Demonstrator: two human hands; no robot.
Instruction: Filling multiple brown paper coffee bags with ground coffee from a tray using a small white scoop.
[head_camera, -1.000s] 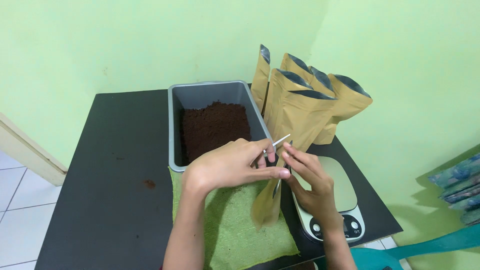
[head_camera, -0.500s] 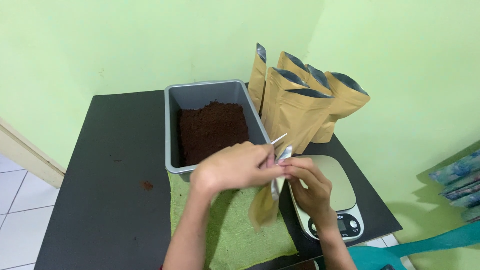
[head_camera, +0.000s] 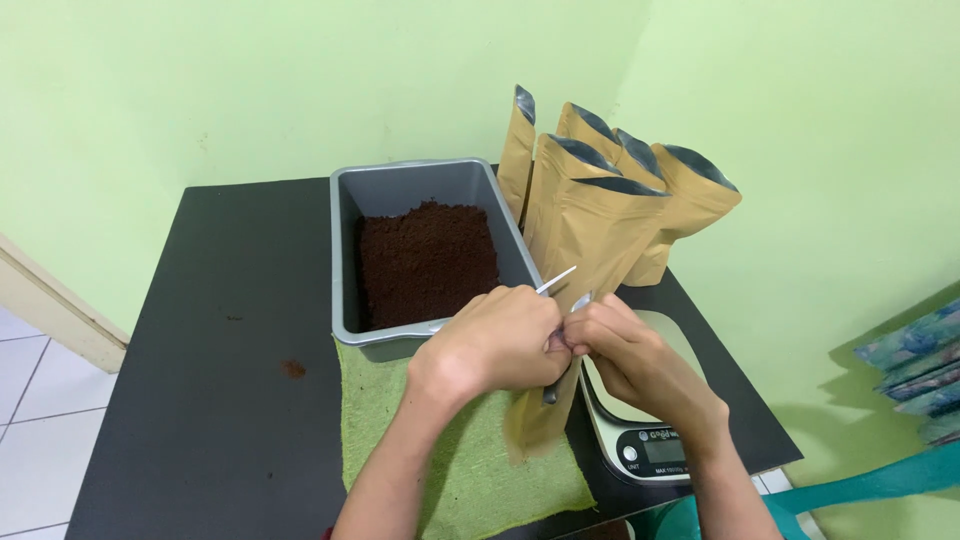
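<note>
My left hand (head_camera: 497, 338) and my right hand (head_camera: 622, 352) meet at the top edge of a flat brown pouch (head_camera: 540, 418), both pinching it. The pouch hangs down over a green cloth (head_camera: 470, 470). A thin silvery strip (head_camera: 556, 279), perhaps a spoon handle, sticks out above my left hand. Just behind my hands sits a grey tub (head_camera: 350, 215) holding dark brown powder (head_camera: 425, 260). A digital kitchen scale (head_camera: 650, 448) lies under my right wrist.
Several open brown stand-up pouches (head_camera: 600, 215) stand at the back right of the black table (head_camera: 220, 330), against the green wall. A small brown spill (head_camera: 292, 369) marks the tabletop left of the cloth. Blue-patterned fabric (head_camera: 915, 365) lies off the table at right.
My hands have drawn closer together on the pouch's top and shifted slightly toward the tub. The view has crept nearer.
</note>
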